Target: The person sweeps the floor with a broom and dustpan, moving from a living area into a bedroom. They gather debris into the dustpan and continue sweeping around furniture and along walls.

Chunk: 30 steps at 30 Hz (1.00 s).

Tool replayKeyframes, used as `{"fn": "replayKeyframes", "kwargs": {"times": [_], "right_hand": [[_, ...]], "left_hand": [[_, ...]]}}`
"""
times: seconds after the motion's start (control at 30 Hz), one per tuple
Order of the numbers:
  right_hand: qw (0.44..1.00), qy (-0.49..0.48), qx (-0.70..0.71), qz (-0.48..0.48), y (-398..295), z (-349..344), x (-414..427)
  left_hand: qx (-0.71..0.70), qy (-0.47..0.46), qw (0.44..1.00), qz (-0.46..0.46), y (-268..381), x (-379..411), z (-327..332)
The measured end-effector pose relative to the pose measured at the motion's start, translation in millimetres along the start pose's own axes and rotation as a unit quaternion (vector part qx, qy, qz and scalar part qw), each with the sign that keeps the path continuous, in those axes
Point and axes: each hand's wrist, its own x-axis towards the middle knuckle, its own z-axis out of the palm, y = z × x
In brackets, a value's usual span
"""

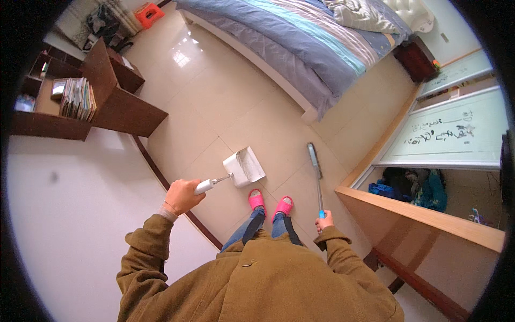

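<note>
My left hand (184, 197) grips the white handle of a long-handled dustpan (244, 167). The dustpan's white pan has a row of comb teeth and appears to be at floor level, in front of my pink slippers (285, 205). In my right hand (324, 221) is the blue grip of a broom (314, 161). Its metal pole runs forward to a narrow grey-blue head with dark bristles, right of the dustpan. I cannot tell whether the broom head touches the tiles.
A bed (281, 44) with striped bedding stands ahead on the tiled floor (225, 108). Brown shelves (132, 110) holding books (78, 98) jut out at left beside a white wall (80, 201). At right is a wardrobe (442, 133) with sliding doors, partly open on clothes. A red stool (149, 15) is far left.
</note>
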Motion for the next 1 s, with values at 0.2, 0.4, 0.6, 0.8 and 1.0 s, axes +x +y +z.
{"fn": "replayKeyframes", "kwargs": {"times": [0.2, 0.4, 0.6, 0.8, 1.0], "right_hand": [[0.991, -0.124, -0.035, 0.042, -10.8, 101.1, 2.8], [0.966, -0.252, -0.028, 0.042, -71.6, 108.8, -9.6], [0.982, -0.174, -0.072, -0.033, -119.3, 86.2, -19.4], [0.979, -0.091, -0.142, -0.112, -196.7, 93.6, 11.8], [0.955, -0.131, -0.209, -0.167, -303.7, 124.0, 37.7]], "left_hand": [[-0.007, 0.028, 0.998, -0.063, -8.1, -10.3, 12.5], [-0.003, 0.064, 0.994, -0.088, -20.2, -7.6, 3.9], [-0.093, 0.197, 0.956, -0.195, -74.7, -52.5, -2.1], [-0.168, 0.315, 0.883, -0.305, -71.4, -61.0, 10.9], [-0.230, 0.420, 0.786, -0.392, -61.4, 3.1, -13.1]]}}
